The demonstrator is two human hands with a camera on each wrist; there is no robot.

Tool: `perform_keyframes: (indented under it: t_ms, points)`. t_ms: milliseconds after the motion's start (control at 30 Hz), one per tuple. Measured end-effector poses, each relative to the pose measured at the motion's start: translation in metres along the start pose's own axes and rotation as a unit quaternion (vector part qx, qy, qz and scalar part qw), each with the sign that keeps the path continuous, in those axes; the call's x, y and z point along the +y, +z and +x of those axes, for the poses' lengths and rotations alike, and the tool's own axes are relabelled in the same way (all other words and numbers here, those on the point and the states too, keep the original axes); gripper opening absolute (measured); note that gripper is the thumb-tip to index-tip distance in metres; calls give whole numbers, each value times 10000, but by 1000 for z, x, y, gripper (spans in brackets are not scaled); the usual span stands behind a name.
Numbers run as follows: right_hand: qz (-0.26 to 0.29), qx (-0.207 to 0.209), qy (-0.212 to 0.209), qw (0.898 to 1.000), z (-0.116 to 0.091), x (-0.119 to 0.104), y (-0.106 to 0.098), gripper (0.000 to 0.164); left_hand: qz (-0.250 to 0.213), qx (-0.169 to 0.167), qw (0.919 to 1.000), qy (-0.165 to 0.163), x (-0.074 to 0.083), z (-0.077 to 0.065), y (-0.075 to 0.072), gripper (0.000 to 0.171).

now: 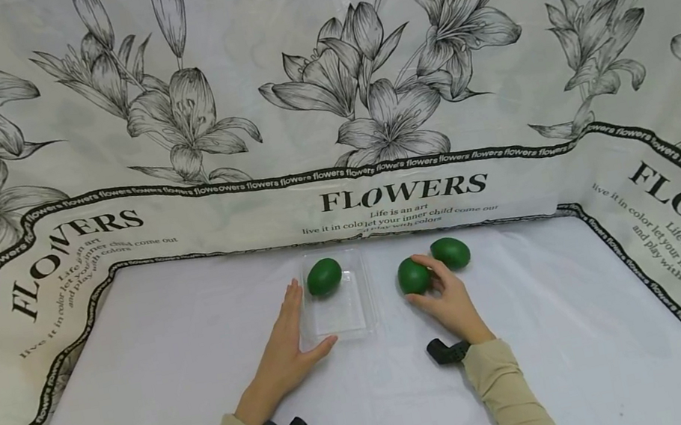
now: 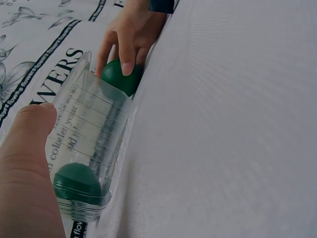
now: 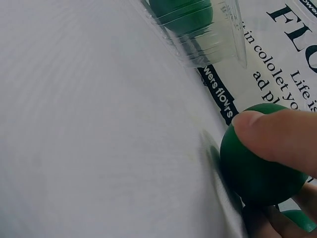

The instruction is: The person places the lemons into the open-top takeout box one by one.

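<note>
White table (image 1: 610,347); on it the clear tray (image 1: 338,317) lies between my hands, long axis running away from me, left of my right hand (image 1: 454,304), which pinches the held fruit (image 1: 413,275) between thumb and fingers. My left hand (image 1: 282,356), fingers straight, thumb spread, holding nothing, is nearer, along the tray's left edge; contact I can't tell. Tray fruit (image 1: 324,277) at the far end, spare fruit (image 1: 452,253) beyond my right fingers; held fruit's underside hidden, lift unclear.
</note>
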State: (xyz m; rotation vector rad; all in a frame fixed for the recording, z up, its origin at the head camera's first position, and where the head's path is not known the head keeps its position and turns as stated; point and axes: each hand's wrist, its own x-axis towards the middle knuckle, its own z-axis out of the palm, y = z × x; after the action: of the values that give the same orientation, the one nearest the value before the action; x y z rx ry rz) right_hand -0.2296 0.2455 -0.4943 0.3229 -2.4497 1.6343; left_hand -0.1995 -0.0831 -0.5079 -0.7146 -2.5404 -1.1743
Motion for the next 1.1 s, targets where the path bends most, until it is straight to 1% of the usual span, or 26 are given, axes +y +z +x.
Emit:
perform_keyframes:
  t_ms: [100, 400, 467, 600, 667, 733, 933, 1100]
  points:
    - [-40, -24, -78, 10000, 0, 1, 0, 72, -7, 21, 10000, 16, 0, 0, 0, 101]
    - [-233, -6, 4, 9997, 0, -4, 2, 75, -50, 8, 10000, -26, 0, -1, 0, 101]
    - [-191, -7, -24, 9998, -1, -10, 2, 76, -57, -8, 10000, -39, 0, -1, 0, 101]
    - [-66, -49, -97, 9999, -5, -30, 2, 75, -58, -21, 10000, -51, 1, -1, -1, 102]
    - [-123, -72, -100, 9998, -6, -39, 2, 74, -54, -21, 10000, -42, 0, -1, 0, 102]
    - [-167, -73, -64, 9998, -7, -42, 2, 73, -41, -10, 10000, -29, 0, -1, 0, 102]
    - [-258, 0, -114, 9996, -7, -41, 3, 72, 10, 22, 10000, 23, 0, 0, 0, 102]
    - [-249, 16, -250, 9994, -7, -40, 4, 71, 7, -21, 10000, -39, 1, -1, 0, 102]
